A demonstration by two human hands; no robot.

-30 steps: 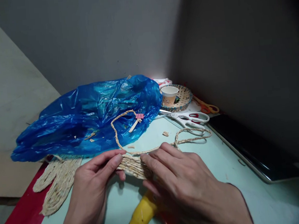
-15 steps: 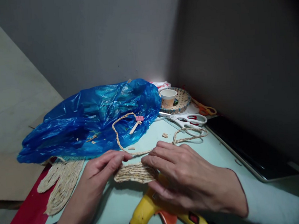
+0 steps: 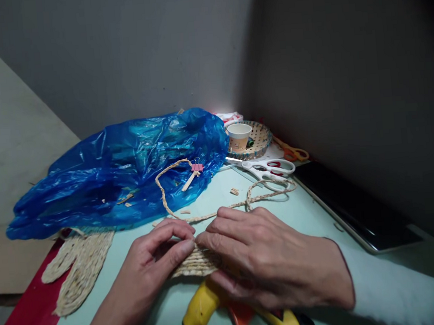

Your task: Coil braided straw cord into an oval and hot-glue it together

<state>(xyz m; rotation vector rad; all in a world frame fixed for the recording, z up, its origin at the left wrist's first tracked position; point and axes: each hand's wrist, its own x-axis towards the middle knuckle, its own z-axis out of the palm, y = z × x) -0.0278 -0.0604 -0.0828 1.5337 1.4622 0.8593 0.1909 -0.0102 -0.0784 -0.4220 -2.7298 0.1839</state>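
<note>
A small ribbed piece of coiled straw cord (image 3: 195, 264) is between my hands, just above the table. My left hand (image 3: 160, 257) pinches its upper left edge with thumb and fingers. Over its right side lies my right hand (image 3: 254, 249), fingers above and thumb below, hiding that end. A braided straw cord (image 3: 202, 217) runs behind my fingertips, looping left to a pink binder clip (image 3: 197, 167) and right toward the scissors. Beneath my right hand a yellow glue gun (image 3: 201, 304) lies on the table, partly covered.
A blue plastic bag (image 3: 128, 174) spreads across the back left. Beside it stand a paper cup (image 3: 239, 136) in a woven basket (image 3: 262, 141) and white-handled scissors (image 3: 266, 168). A dark tablet (image 3: 351, 202) lies right; a flat coiled straw piece (image 3: 85, 270) lies left.
My left thumb and fingers have moved right and closed on the straw piece's upper edge, near my right fingertips. The whole view has shifted slightly.
</note>
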